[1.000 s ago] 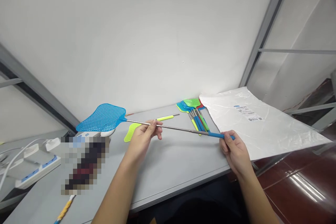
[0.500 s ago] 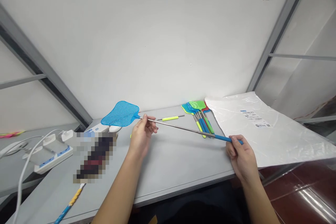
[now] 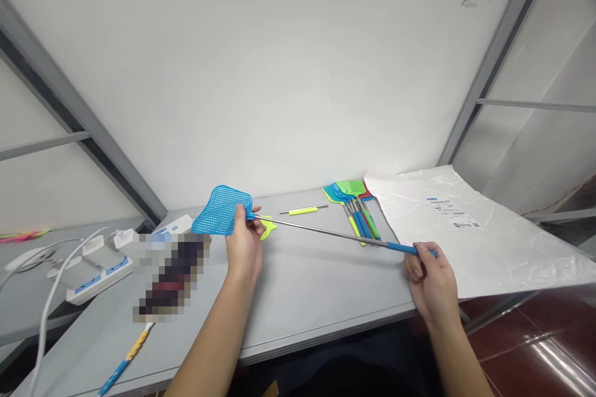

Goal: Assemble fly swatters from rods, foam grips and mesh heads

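A blue fly swatter (image 3: 321, 231) with a thin telescopic metal rod is held stretched out above the table, between both hands. My left hand (image 3: 245, 242) grips it where the perforated blue head meets the rod, its thumb lying on the head. Around the blue handle's end, my right hand (image 3: 432, 276) is closed. Behind my left hand, part of a yellow-green swatter head (image 3: 267, 227) shows on the table. Farther back lies a yellow handle with a metal rod (image 3: 303, 211). A pile of several fly swatters (image 3: 356, 211) in green, blue, yellow and red rests beyond the rod.
A white plastic mailing bag (image 3: 419, 217) with a label covers the table's right end. On the left are a power strip (image 3: 100, 279) with plugs and white cables, a blurred-out item (image 3: 174, 279), and a blue-and-yellow stick (image 3: 123, 363). A white wall stands behind the grey table (image 3: 316, 304).
My left hand has shifted from the rod to the base of the swatter head. The swatter has moved slightly right and down, and the yellow-green head behind my hand now shows more.
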{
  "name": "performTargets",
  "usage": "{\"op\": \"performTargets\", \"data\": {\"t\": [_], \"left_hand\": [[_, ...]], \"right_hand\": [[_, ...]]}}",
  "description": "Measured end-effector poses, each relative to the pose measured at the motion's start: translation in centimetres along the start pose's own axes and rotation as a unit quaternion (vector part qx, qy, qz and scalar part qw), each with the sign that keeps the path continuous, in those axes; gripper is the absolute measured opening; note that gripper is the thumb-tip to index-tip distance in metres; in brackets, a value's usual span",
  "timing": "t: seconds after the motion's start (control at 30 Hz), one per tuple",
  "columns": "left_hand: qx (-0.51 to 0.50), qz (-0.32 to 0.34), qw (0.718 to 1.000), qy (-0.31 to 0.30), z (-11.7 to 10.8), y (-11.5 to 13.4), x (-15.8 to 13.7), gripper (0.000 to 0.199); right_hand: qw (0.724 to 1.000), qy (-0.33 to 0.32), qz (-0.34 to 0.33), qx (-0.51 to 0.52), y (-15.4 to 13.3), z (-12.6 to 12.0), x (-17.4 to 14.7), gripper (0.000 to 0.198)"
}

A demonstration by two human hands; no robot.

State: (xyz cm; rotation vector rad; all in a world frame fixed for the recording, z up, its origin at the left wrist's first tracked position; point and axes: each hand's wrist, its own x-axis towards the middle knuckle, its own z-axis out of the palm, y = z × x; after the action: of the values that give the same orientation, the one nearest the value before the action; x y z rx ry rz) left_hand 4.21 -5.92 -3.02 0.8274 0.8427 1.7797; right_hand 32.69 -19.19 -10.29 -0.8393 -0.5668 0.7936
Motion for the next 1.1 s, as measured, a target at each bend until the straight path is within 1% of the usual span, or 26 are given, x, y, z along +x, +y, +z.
{"op": "performTargets", "data": {"t": [0.07,0.13,0.27,0.47,0.53,0.6,0.67,0.77,0.93,1.1], "left_hand": [[0.007,0.023,1.0,-0.019,0.1,-0.2,-0.2,0.034],[0.011,0.028,0.999,-0.031,0.4,-0.5,-0.4,0.037],[0.031,-0.001,0.998,-0.059,1.3,-1.2,-1.6,0.043],[0.077,-0.048,0.985,-0.144,3.2,-3.4,-5.4,0.044],[0.104,-0.06,0.978,-0.172,3.8,-4.3,-6.9,0.047],[0.116,-0.068,0.973,-0.188,4.4,-5.2,-8.2,0.049],[0.109,-0.067,0.972,-0.195,4.9,-5.8,-9.2,0.049],[0.09,-0.062,0.974,-0.199,5.6,-6.0,-10.0,0.049],[0.063,-0.056,0.977,-0.197,5.9,-5.3,-10.1,0.047],[0.053,-0.05,0.979,-0.191,5.9,-4.5,-9.9,0.044]], "right_hand": [[1.0,0.001,-0.001,0.011,0.0,0.0,0.1,0.017],[1.0,-0.001,-0.002,0.016,0.0,0.0,0.1,0.017],[1.0,-0.018,0.0,0.002,0.0,0.1,0.1,0.018],[0.998,-0.051,-0.001,-0.042,0.5,0.3,0.1,0.024],[0.995,-0.068,0.005,-0.08,0.9,0.2,0.2,0.026],[0.988,-0.086,0.013,-0.127,1.2,0.0,0.1,0.027],[0.982,-0.099,0.015,-0.161,1.4,-0.1,0.1,0.026],[0.978,-0.106,0.012,-0.181,1.3,-0.2,-0.1,0.025],[0.971,-0.139,0.025,-0.191,1.2,0.4,-0.7,0.027],[0.975,-0.131,0.035,-0.178,1.8,1.4,-1.6,0.029]]}}
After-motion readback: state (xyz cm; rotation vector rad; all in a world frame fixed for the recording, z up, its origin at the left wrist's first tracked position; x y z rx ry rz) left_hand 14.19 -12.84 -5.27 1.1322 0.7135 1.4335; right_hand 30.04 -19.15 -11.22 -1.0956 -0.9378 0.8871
